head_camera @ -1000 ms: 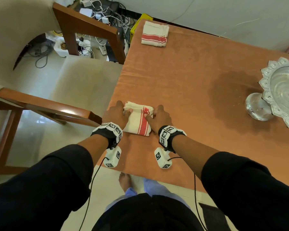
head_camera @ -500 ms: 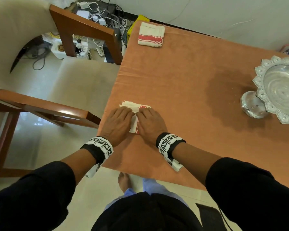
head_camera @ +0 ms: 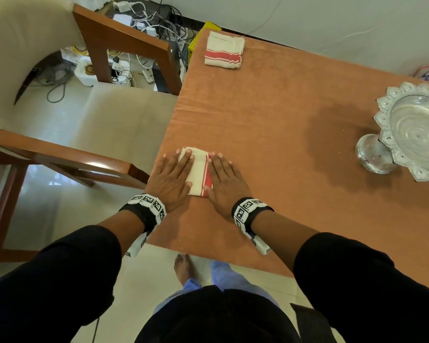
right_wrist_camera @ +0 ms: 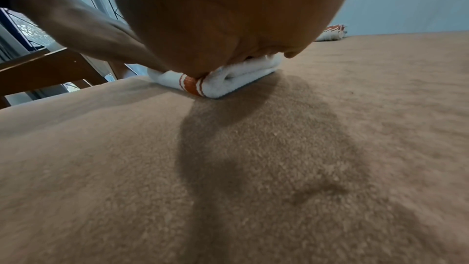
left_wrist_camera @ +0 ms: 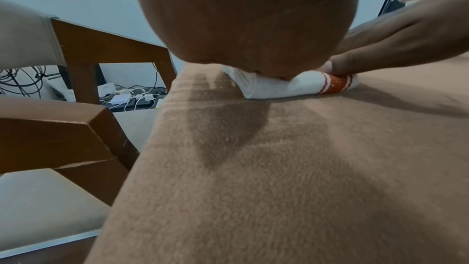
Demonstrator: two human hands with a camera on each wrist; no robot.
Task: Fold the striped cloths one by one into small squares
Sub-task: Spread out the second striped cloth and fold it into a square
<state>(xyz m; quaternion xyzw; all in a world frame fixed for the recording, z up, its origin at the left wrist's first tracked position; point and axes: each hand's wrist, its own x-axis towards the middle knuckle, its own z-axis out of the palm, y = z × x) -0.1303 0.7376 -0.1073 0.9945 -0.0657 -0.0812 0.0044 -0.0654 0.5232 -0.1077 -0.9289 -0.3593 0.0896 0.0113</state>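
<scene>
A small folded white cloth with a red stripe (head_camera: 199, 175) lies near the table's left front edge. My left hand (head_camera: 172, 174) lies flat on its left half, fingers straight. My right hand (head_camera: 224, 177) lies flat on its right edge and the stripe. In the left wrist view the folded cloth (left_wrist_camera: 284, 85) shows under my palm, with the right hand (left_wrist_camera: 396, 41) pressing its far end. The right wrist view shows the same cloth (right_wrist_camera: 223, 81) pressed under my palm. A second folded striped cloth (head_camera: 224, 53) sits at the table's far left corner.
The table carries an orange-brown fabric cover (head_camera: 282, 115). A silver pedestal bowl (head_camera: 411, 142) stands at the right edge. A wooden chair with cream cushions (head_camera: 109, 120) sits close against the table's left side. Cables and chargers (head_camera: 139, 26) litter the floor behind it.
A second ago both hands curled around the cloth's sides. They then came over the top of it and now lie flat, spread slightly apart, pressing the fold down.
</scene>
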